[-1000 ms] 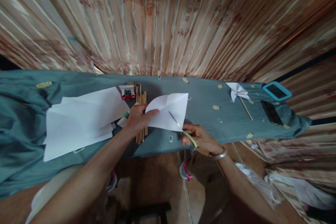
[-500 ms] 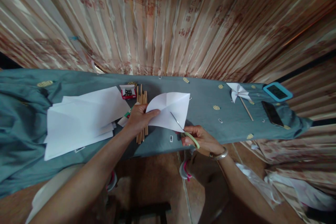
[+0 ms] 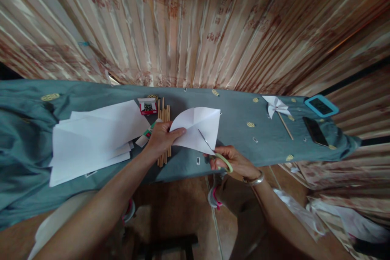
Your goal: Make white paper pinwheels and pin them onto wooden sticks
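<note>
My left hand [image 3: 164,133] pinches the left edge of a creased sheet of white paper [image 3: 201,120], thumb on top. In my right hand [image 3: 230,160] are scissors [image 3: 224,160] with light green handles. One blade lies over the paper's lower right corner, pointing up and left toward its middle; the other blade is hidden beneath. Under my left hand and the paper's left edge lies a bundle of wooden sticks [image 3: 161,158]. Beside the left wrist is a small green and white packet [image 3: 148,133].
A stack of white paper [image 3: 88,142] lies at left. An open red box of small metal pieces [image 3: 148,107] sits behind the packet. At right are a white paper pinwheel [image 3: 277,107] on a stick, a black phone [image 3: 315,131] and a blue-framed device [image 3: 321,106]. A curtain [image 3: 183,28] hangs behind.
Almost nothing differs. The view has shifted very slightly, while both hands, the paper and the scissors keep nearly the same places.
</note>
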Motion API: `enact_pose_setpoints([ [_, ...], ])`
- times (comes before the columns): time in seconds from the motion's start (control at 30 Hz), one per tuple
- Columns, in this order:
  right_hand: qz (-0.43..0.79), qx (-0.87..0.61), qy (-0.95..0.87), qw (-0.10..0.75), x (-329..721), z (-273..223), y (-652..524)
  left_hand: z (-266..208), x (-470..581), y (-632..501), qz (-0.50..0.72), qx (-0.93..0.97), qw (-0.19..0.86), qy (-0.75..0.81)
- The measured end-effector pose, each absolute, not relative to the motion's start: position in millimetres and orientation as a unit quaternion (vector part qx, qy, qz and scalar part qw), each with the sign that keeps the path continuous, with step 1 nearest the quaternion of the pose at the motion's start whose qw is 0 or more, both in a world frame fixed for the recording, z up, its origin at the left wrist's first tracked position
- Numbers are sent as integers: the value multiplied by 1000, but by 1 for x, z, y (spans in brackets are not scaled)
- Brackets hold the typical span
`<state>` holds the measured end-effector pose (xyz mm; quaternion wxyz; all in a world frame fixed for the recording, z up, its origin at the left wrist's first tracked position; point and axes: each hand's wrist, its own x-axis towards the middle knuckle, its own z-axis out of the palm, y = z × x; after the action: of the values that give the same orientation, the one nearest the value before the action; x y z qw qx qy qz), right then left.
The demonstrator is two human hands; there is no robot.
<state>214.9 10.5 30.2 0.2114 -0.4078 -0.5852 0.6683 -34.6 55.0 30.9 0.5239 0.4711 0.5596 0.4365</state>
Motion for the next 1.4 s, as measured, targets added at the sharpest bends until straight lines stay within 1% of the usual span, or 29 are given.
enact_pose_setpoints([
  [0.3,650,-417,-604,196,213,34,12,34,-32,53,420,474,539,555],
  [0.47,648,-422,-602,202,213,33,11,33,-32,53,428,459,550,551],
  [1.4,670,-453,-552,204,209,38,11,29,-33,52,420,459,563,545],
])
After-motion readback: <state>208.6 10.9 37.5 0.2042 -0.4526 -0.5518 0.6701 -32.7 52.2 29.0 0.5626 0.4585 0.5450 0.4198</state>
